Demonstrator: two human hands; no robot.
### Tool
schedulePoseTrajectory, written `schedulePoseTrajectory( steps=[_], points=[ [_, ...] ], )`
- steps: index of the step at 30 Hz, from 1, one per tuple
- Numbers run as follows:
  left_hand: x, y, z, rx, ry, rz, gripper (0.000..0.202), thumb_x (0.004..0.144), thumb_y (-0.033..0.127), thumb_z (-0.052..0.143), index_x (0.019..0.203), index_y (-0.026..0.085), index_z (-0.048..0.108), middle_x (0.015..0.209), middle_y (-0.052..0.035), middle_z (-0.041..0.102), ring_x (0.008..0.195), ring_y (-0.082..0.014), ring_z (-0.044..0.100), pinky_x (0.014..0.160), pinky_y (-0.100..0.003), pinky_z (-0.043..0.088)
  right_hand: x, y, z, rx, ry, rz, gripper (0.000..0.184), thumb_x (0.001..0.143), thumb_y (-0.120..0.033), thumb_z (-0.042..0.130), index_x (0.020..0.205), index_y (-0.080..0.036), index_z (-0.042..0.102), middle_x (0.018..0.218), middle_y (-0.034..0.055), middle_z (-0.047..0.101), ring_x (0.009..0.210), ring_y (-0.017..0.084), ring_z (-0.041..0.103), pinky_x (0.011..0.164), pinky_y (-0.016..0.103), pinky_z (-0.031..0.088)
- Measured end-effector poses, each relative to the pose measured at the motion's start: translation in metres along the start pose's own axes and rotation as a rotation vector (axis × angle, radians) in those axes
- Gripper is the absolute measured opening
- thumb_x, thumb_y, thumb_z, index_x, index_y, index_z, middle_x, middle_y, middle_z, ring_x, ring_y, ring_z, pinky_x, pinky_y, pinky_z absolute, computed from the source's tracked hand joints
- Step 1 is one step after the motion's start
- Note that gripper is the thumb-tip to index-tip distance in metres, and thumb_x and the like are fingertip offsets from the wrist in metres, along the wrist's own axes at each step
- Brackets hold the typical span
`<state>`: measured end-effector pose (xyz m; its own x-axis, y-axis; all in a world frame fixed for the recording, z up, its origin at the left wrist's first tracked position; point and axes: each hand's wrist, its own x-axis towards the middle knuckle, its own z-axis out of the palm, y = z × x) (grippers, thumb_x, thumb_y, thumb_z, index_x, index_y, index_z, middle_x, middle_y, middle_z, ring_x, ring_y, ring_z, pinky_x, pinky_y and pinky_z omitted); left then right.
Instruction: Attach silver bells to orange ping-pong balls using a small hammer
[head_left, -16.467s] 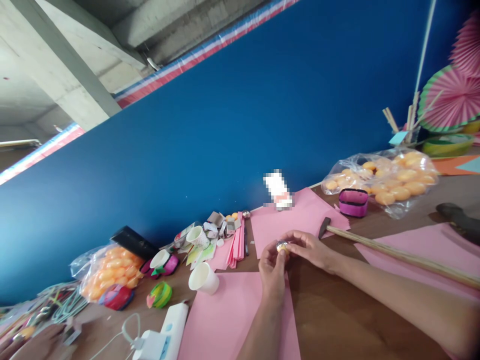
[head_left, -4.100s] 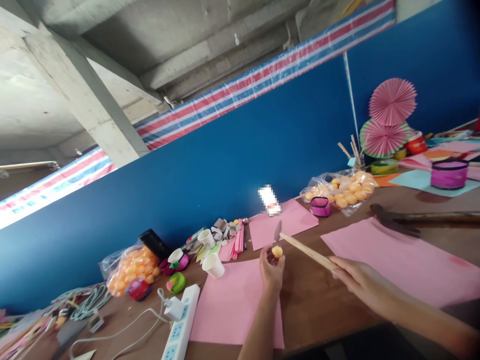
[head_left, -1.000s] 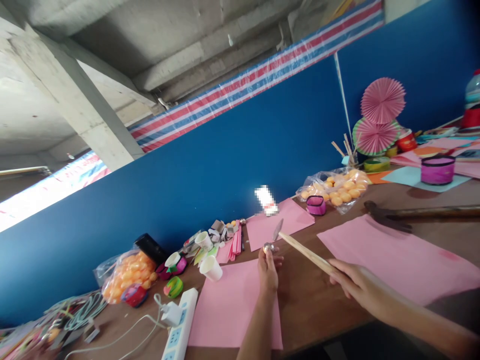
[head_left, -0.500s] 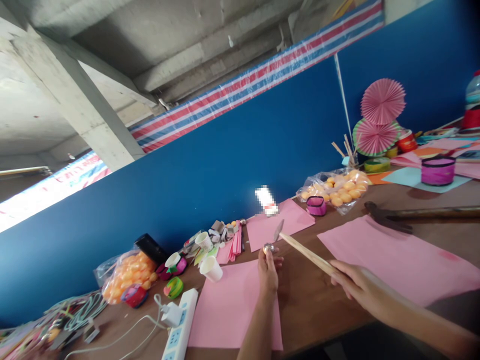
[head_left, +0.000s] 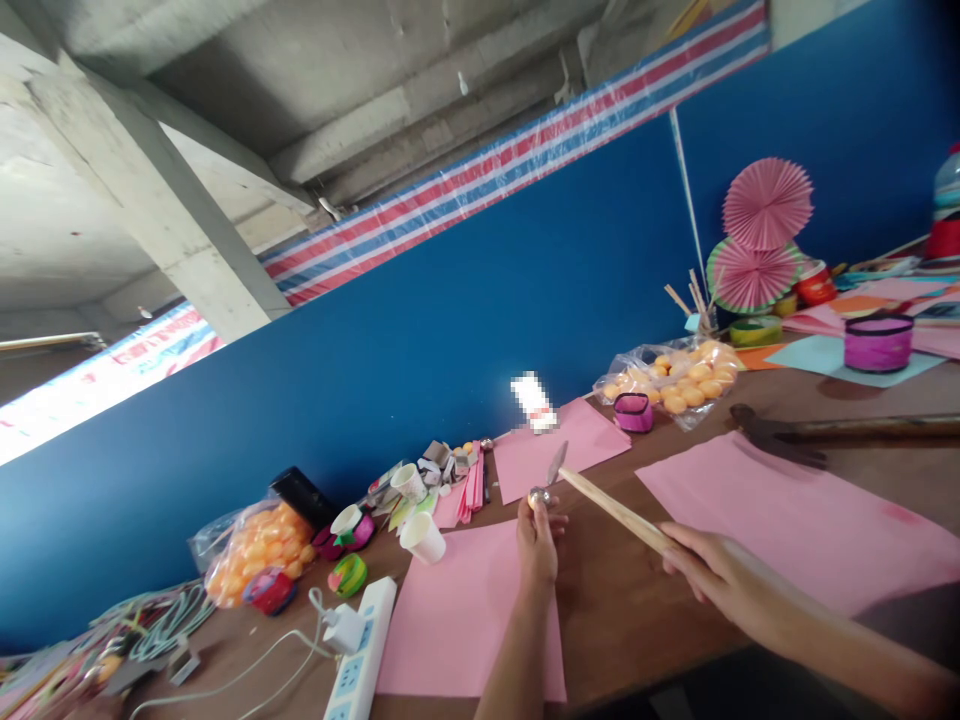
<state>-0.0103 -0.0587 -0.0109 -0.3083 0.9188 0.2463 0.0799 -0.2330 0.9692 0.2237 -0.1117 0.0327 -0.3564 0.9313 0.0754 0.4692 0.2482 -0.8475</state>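
My left hand (head_left: 537, 545) is closed on a small shiny metal ball (head_left: 538, 497), pinched at the fingertips above the table. In my right hand (head_left: 705, 570) is the pale wooden handle of a small hammer (head_left: 611, 503). The hammer's narrow metal head (head_left: 556, 464) is just above and to the right of the ball; whether they touch I cannot tell. Under my left forearm lies a pink paper sheet (head_left: 457, 610). Another pink sheet (head_left: 795, 510) lies beyond my right hand.
A larger hammer (head_left: 862, 428) rests at the right. A white power strip (head_left: 364, 640) with a plug and cables is at lower left. A paper cup (head_left: 423, 538) stands by the near sheet. Bags of orange balls (head_left: 259, 550) and yellow-orange balls (head_left: 694, 380) sit along the blue partition (head_left: 420, 350).
Almost nothing differs. Both hands, the ball and the small hammer keep their places, with only a very slight shift of the view.
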Motion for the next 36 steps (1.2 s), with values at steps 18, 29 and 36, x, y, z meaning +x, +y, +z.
schedulePoseTrajectory(
  steps=[18, 29, 36],
  points=[
    [0.0, 0.001, 0.0, -0.008, 0.023, -0.007, 0.04, 0.084, 0.05, 0.037, 0.104, 0.016, 0.046, 0.101, -0.0115, 0.061, 0.064, -0.0127, 0.063, 0.053, -0.023, 0.048, -0.007, -0.004, 0.009, -0.014, 0.013, 0.03, 0.03, 0.088, -0.041, 0.031, 0.078, -0.021, 0.05, 0.061, -0.0019, 0.056, 0.052, 0.012, 0.053, 0.05, 0.021, 0.038],
    [0.001, 0.0, 0.001, -0.029, 0.037, -0.006, 0.039, 0.084, 0.051, 0.037, 0.103, 0.017, 0.043, 0.101, -0.0113, 0.061, 0.062, -0.0124, 0.064, 0.052, -0.022, 0.047, -0.005, -0.008, 0.01, -0.057, 0.001, 0.046, 0.032, 0.088, -0.04, 0.027, 0.076, -0.021, 0.049, 0.054, -0.0038, 0.049, 0.045, 0.009, 0.047, 0.044, 0.02, 0.035],
    [0.0, 0.002, 0.001, -0.05, 0.03, -0.014, 0.037, 0.085, 0.049, 0.035, 0.103, 0.018, 0.041, 0.102, -0.011, 0.06, 0.064, -0.0122, 0.064, 0.053, -0.022, 0.047, -0.006, -0.01, 0.012, -0.046, -0.003, 0.053, 0.03, 0.087, -0.038, 0.028, 0.075, -0.02, 0.048, 0.054, -0.0038, 0.047, 0.043, 0.009, 0.045, 0.042, 0.019, 0.034]
  ],
)
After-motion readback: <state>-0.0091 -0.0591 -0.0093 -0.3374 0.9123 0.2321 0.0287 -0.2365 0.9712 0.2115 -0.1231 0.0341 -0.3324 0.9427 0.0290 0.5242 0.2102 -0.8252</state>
